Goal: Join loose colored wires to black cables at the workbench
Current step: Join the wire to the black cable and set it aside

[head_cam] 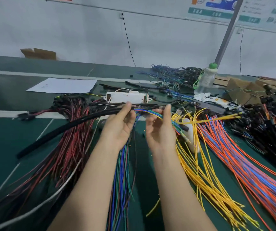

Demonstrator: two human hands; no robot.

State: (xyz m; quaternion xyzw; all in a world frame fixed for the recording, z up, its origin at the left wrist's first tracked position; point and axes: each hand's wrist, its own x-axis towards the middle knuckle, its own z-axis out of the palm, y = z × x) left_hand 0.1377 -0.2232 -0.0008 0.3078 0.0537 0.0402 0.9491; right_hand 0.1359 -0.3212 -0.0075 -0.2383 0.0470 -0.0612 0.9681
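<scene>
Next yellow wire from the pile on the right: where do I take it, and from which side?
I'd pinch one strand of the yellow wires just below its far tip, coming from above with the right hand. Those ends fan apart and rise beside that hand; lower down the strands lie tangled together.

Matt dark green table (9, 139); smooth, glossy plastic-coated yellow wires (199, 174); matt black sleeved cable (54, 135); white paper sheet (62, 85); clear plastic bottle (205, 79).
</scene>
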